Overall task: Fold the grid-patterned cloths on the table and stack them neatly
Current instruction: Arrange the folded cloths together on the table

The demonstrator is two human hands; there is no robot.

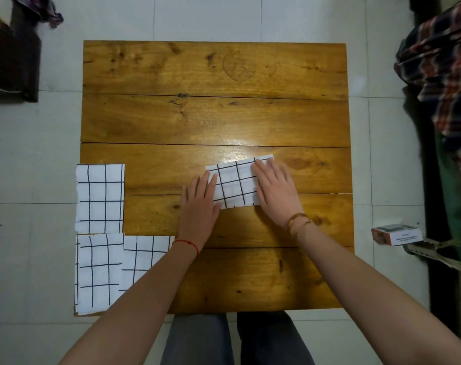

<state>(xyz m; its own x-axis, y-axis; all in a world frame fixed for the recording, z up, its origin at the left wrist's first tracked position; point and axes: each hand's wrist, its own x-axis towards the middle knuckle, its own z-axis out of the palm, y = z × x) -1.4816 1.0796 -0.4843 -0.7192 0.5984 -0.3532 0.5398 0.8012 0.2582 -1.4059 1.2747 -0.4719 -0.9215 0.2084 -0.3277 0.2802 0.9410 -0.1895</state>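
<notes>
A white cloth with a black grid (pixel 236 184), folded into a rectangle, lies near the middle of the wooden table (pixel 213 109). My left hand (pixel 199 202) rests flat on its left edge, fingers together. My right hand (pixel 275 189) presses flat on its right end. Neither hand grips it. Three more grid cloths lie flat at the table's left side: one at mid-left (pixel 100 197), one at the near-left corner (pixel 99 272), and one beside it (pixel 142 259), partly under my left forearm.
The table stands on a pale tiled floor. A small box (pixel 395 234) lies on the floor to the right, near plaid clothing (pixel 445 61). Dark furniture (pixel 12 56) sits at the upper left. My legs show below the table's near edge.
</notes>
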